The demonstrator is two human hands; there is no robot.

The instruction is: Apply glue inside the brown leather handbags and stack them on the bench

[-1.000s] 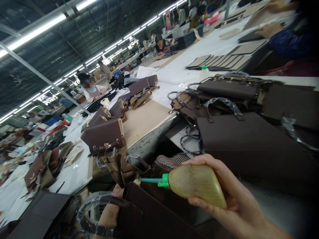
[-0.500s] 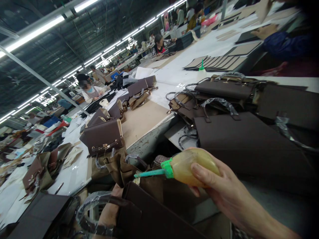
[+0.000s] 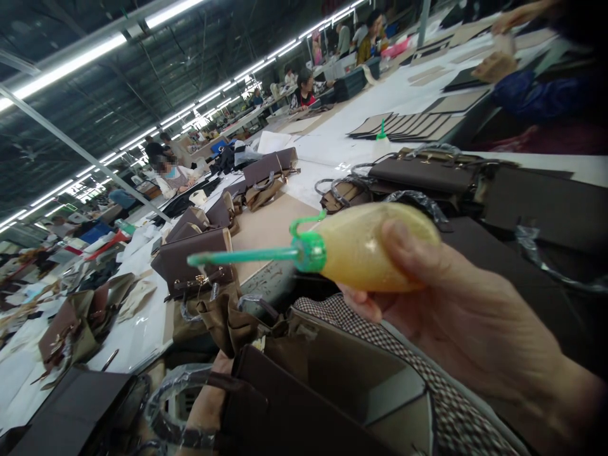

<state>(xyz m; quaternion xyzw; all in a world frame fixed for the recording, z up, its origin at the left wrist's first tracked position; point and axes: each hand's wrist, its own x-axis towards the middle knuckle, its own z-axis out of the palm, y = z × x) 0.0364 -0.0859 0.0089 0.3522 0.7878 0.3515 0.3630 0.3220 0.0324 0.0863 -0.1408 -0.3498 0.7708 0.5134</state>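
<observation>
My right hand is wrapped round a squeeze bottle of yellowish liquid with a green cap. Its long green nozzle points left, above an open dark brown handbag. The bag's pale interior faces up, and a plastic-wrapped handle stands at its left. Behind the handle, my left hand is partly visible against the bag's edge; its fingers are hidden. Checked cloth lies along the bag's right side, under my right hand.
Several brown handbags stand on the table at left; more are piled at right. A second green-tipped bottle stands near stacked panels. At upper right are a co-worker's hands and blue sleeve.
My right hand has raised the bottle up and closer to the camera, its nozzle now away from the bag. More of the bag's interior and the checked cloth shows. My left hand has barely moved.
</observation>
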